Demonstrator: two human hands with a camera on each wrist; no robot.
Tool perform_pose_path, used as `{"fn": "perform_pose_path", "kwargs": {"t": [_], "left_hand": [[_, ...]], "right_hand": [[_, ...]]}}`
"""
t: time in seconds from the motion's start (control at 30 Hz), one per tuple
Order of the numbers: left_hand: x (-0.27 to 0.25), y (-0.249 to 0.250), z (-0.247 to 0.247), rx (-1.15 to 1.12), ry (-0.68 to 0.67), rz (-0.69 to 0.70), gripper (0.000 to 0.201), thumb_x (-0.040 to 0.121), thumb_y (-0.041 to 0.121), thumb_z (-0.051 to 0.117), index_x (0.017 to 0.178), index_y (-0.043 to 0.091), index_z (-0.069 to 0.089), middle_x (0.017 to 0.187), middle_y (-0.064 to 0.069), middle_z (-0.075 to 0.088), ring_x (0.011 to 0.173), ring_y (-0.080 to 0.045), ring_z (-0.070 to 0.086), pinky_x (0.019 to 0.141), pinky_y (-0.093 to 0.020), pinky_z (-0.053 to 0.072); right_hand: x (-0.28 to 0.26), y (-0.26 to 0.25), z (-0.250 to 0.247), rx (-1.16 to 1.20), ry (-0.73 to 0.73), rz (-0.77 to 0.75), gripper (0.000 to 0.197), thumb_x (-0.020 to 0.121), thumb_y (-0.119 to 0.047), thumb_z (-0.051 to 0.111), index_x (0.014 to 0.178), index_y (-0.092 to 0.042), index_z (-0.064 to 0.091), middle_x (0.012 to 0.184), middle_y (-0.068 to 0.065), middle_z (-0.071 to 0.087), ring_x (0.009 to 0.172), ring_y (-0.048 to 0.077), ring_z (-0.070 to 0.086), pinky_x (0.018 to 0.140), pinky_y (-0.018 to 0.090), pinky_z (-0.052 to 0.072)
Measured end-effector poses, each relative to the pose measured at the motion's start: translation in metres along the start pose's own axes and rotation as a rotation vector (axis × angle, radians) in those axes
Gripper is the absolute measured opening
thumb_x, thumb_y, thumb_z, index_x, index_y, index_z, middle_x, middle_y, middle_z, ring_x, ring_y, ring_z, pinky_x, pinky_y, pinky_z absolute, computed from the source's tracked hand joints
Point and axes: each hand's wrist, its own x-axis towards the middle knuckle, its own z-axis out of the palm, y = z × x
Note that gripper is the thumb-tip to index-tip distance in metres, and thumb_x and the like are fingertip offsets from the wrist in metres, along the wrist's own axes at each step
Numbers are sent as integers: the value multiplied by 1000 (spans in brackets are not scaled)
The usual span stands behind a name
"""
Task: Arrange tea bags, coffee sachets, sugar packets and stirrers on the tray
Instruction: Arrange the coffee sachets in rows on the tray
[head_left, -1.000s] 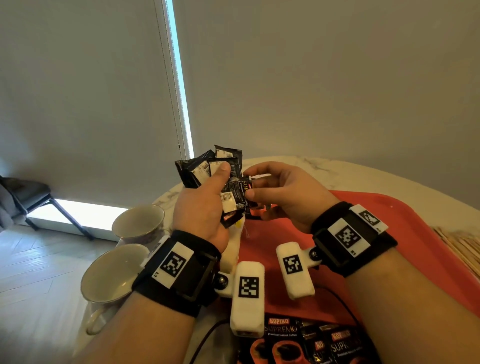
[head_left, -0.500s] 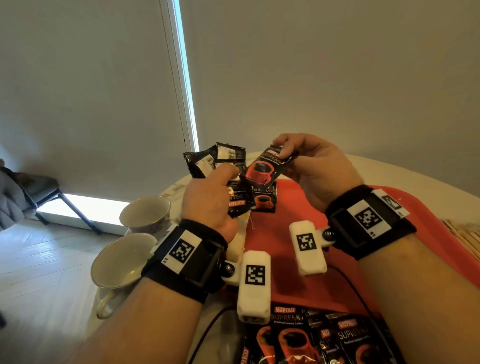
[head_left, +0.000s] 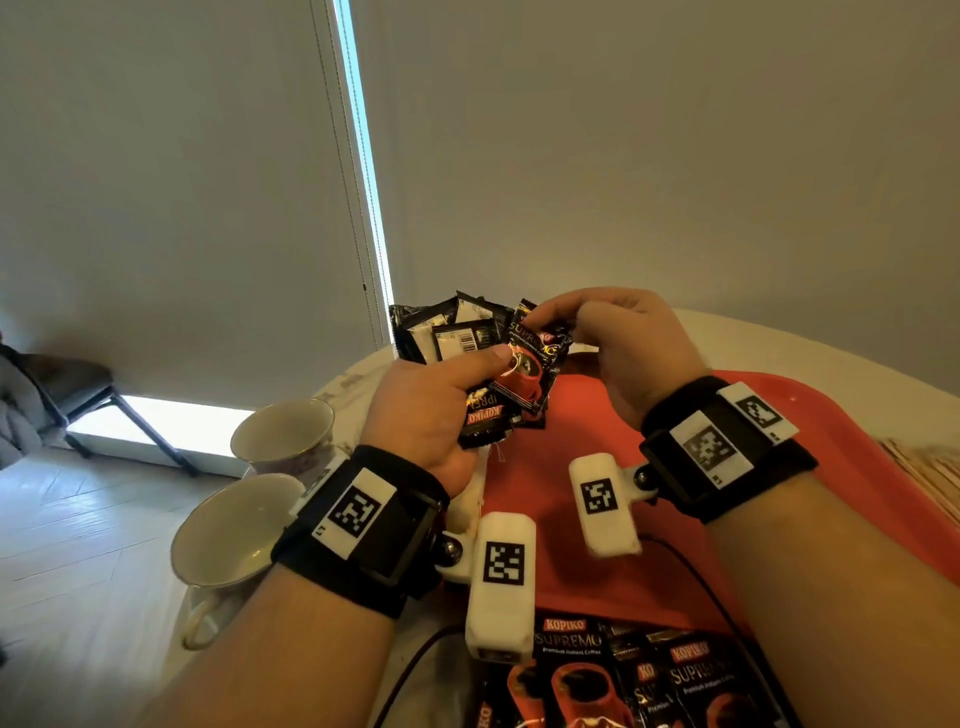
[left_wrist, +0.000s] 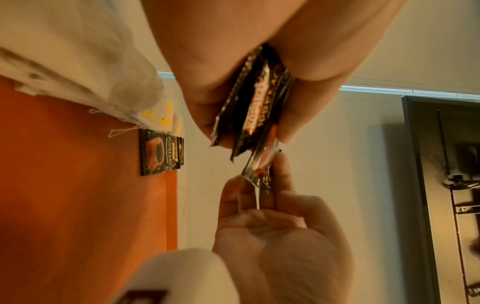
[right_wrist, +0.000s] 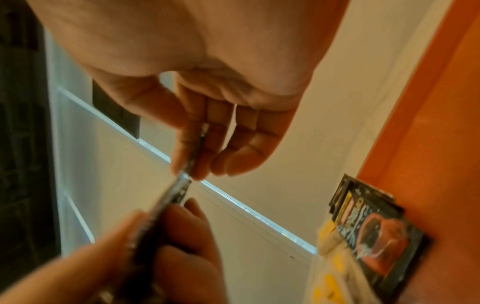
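Left hand (head_left: 426, 415) gripped a fan of sachets (head_left: 457, 332) — right hand (head_left: 623, 343) pinched one sachet (head_left: 535, 364) above the tray (head_left: 597, 571).

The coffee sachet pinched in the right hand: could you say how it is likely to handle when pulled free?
The coffee sachet looks like glossy foil, so probably slippery. The right hand lifts it by one corner with fingertips alone, suggesting it is light. It seems thin and likely bends easily.

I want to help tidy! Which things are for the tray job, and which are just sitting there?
For the job:
tray
sachet fan in left hand
one sachet pinched by right hand
sachets on tray
tea bags
stirrers

Just sitting:
two cups
chair
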Motion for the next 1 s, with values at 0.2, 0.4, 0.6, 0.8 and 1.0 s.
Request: {"fn": "perform_pose_path", "kwargs": {"t": [0.2,0.4,0.6,0.8,1.0], "left_hand": [[-1,-1,-2,62,-65,89,49,81,2,77,129,3,68,113,-22,77,102,-41,76,83,-51,61],[-3,2,0,45,-34,191,31,90,-7,69,121,0,70,104,-22,78,91,-36,78,72,-46,65],[4,3,-4,-54,123,149,37,89,7,77,125,-2,70,110,-25,76,97,-41,77,81,-54,63],[9,1,-7,-47,175,153,29,90,13,78,115,-1,74,104,-17,79,78,-27,77,58,-35,58],[12,2,-11,-34,181,166,25,87,15,81,108,2,77,100,-14,80,95,-36,76,87,-52,60]], "right_hand": [[0,-5,-1,149,-21,103,19,90,6,63,99,-5,75,85,9,75,76,21,71,63,32,60],[-2,-10,-4,350,-49,262,26,89,-11,71,115,-11,71,92,10,72,77,21,69,74,36,59],[-8,-10,2,197,-226,433,36,69,-7,77,103,-5,65,86,16,66,65,19,62,59,30,60],[2,10,-11,188,96,457,20,89,0,68,109,0,67,83,13,69,63,16,63,56,27,55],[2,46,-17,-92,217,653,7,89,7,67,95,4,67,67,12,65,56,19,61,53,29,55]]}}
